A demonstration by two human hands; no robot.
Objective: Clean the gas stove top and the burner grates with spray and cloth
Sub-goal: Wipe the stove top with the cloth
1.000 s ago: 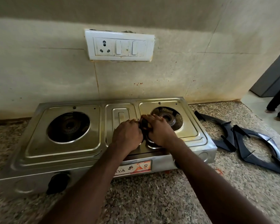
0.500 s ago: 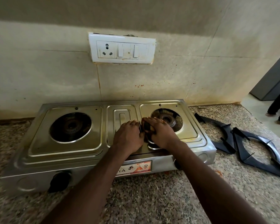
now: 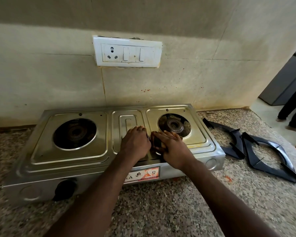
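I have both hands on the steel gas stove [image 3: 72, 156], near its middle. My right hand [image 3: 174, 151] grasps a small dark piece [image 3: 156, 142] just beside the right burner [image 3: 174, 124]. My left hand [image 3: 135, 144] lies with curled fingers against the same piece, and I cannot tell if it grips it. The two black burner grates [image 3: 272, 159] lie close together on the granite counter [image 3: 161, 211], right of the stove.
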